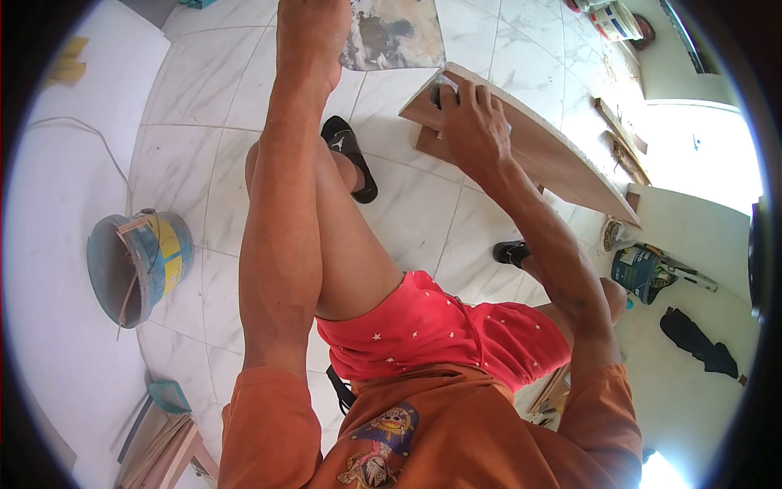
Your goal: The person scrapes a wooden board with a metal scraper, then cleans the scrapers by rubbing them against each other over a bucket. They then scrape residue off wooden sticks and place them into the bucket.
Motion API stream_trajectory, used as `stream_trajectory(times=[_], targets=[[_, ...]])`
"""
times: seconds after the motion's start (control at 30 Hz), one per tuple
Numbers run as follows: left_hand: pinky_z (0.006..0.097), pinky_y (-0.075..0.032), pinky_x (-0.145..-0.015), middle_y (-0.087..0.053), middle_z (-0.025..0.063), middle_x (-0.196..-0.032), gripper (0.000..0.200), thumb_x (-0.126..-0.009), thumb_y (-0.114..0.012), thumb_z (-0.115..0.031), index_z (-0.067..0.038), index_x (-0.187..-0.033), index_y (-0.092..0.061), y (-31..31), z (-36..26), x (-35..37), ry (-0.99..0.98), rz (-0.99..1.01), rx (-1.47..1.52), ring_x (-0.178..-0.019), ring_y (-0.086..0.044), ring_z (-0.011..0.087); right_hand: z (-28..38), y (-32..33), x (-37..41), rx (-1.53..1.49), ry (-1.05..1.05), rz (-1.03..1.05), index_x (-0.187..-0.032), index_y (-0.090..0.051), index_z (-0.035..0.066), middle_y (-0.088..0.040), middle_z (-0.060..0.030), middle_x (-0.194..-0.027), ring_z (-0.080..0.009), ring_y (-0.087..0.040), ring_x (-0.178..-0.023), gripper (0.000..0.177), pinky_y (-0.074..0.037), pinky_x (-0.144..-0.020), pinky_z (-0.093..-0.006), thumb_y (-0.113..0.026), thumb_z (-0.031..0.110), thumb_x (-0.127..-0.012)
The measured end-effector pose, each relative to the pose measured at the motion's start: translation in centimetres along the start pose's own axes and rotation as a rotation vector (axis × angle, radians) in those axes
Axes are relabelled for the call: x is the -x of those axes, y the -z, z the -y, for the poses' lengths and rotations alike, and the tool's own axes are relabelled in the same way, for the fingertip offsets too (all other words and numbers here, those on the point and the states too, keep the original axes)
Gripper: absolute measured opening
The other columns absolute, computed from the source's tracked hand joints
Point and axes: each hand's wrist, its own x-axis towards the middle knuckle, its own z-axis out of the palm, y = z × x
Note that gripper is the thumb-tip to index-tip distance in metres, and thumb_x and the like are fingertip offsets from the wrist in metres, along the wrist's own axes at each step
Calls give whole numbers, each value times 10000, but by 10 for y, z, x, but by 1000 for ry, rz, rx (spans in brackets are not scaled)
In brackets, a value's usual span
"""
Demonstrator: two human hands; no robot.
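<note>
My left hand (pixel 314 37) is raised at the top, its fingers wrapped at the left edge of a flat board (pixel 397 34) smeared with grey and white material. To the right, my right hand (pixel 472 122) is closed around a small tool (pixel 441 91), mostly hidden by the fingers, at the near end of a long wooden plank (pixel 542 151). The plank has a pale, rough upper edge and slants away to the lower right.
A blue bucket (pixel 140 265) with sticks in it stands at the left on the tiled floor (pixel 407 200). White tubs (pixel 615 22), wood scraps (pixel 623 143) and a dark bucket (pixel 637 273) are along the right. A wooden stool (pixel 175 456) is at the lower left.
</note>
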Motion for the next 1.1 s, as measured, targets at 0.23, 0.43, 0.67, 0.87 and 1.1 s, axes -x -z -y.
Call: stream_trajectory(times=[0.23, 0.43, 0.67, 0.87, 1.1], targets=[[301, -470, -961, -632, 151, -1261, 435, -1060, -441, -254, 63, -1338, -545, 0, 3, -1, 2, -12, 33, -1118, -601, 208, -29, 3, 21, 28, -220, 3, -1190, -576, 2, -553, -168, -1075, -342, -573, -997, 356, -486, -847, -471, -613, 71, -842], [301, -489, -922, -648, 135, -1209, 423, -1061, -444, -263, 51, -1320, -558, -3, -2, 5, -24, 39, 22, -1055, -616, 199, -39, -13, 26, 108, -240, -12, -1246, -534, -28, -534, -187, -1081, -345, -559, -994, 419, -483, -840, -465, -601, 69, -844], [301, -503, -891, -649, 132, -1197, 428, -1064, -438, -279, 45, -1315, -563, -2, 2, 0, -3, 70, 7, -1043, -618, 193, -10, -25, 31, 49, -69, -45, -1293, -497, -41, -510, -195, -1118, -340, -538, -994, 482, -472, -850, -460, -604, 25, -828], [298, -500, -892, -647, 131, -1200, 420, -1063, -441, -268, 47, -1311, -564, -2, 2, 1, -29, 23, -6, -1043, -619, 191, -24, -1, 28, 39, -204, 7, -1271, -490, -56, -518, -197, -1103, -348, -540, -1006, 476, -466, -860, -462, -634, 65, -834], [293, -497, -903, -650, 129, -1198, 425, -1061, -446, -276, 47, -1312, -564, -6, -2, 4, -7, 23, 20, -1045, -621, 189, -24, -20, 16, 34, -207, 7, -1207, -530, -83, -535, -222, -1108, -368, -547, -1027, 419, -469, -860, -481, -629, 59, -825]])
